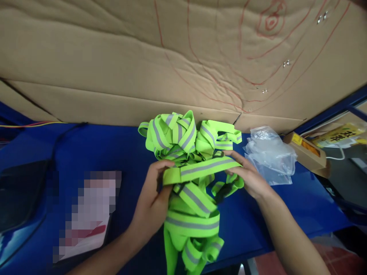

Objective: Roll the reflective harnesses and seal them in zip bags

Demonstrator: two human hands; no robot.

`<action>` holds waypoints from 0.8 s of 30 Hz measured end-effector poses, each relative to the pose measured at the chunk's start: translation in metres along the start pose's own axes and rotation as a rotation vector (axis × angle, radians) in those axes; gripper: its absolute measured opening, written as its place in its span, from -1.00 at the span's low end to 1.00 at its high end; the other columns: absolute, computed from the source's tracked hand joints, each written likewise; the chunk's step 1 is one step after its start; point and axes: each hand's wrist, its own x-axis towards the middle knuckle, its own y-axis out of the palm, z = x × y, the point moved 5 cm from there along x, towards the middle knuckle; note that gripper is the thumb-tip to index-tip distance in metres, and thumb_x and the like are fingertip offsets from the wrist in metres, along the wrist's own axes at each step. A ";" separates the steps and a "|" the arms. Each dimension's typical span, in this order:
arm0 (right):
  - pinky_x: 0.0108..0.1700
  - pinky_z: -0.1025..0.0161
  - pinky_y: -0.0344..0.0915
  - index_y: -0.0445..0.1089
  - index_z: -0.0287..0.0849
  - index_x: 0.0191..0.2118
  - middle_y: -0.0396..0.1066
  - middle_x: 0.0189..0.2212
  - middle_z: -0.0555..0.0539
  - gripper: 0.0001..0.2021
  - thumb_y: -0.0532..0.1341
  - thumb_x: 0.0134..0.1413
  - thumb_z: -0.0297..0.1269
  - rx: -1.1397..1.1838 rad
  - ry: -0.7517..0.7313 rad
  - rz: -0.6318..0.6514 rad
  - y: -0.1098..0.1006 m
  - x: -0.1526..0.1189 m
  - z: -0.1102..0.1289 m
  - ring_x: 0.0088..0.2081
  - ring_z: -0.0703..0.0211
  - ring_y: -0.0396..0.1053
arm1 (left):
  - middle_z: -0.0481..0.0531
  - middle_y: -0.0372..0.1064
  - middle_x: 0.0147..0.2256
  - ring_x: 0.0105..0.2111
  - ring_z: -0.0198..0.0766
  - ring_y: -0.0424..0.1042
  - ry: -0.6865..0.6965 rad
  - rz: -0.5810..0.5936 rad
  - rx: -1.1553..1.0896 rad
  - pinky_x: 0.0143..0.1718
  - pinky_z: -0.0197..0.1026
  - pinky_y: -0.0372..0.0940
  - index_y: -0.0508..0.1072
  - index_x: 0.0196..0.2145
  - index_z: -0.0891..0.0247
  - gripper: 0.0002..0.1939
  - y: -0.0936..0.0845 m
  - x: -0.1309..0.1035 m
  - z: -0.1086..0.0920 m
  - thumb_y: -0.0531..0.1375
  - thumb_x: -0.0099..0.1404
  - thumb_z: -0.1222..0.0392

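Stretched between my two hands is a neon green strap with a grey reflective stripe. My left hand pinches its folded left end between thumb and fingers. At the other end, my right hand grips the strap, with some of its fingers hidden behind it. A black buckle shows by my left fingers, and another dark buckle sits near my right fingertips. Beneath and in front of my hands hang more green straps, looped and tangled. A bundled heap of like straps lies just beyond.
Clear plastic bags lie right of the straps, beside a cardboard box. A cardboard panel with red lines stands behind the blue table. A partly blurred flat item and a black object are on the left.
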 end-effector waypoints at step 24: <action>0.35 -0.23 -0.09 0.08 -0.26 0.43 0.48 0.15 -0.28 -0.33 0.24 0.32 -0.18 -1.075 -0.792 0.088 0.059 -0.031 0.024 0.15 -0.10 0.40 | 0.17 0.43 -0.01 0.02 -0.07 0.42 0.501 0.068 0.473 0.06 -0.01 0.30 0.38 0.01 0.22 -0.73 0.002 -0.002 -0.039 0.10 0.36 0.32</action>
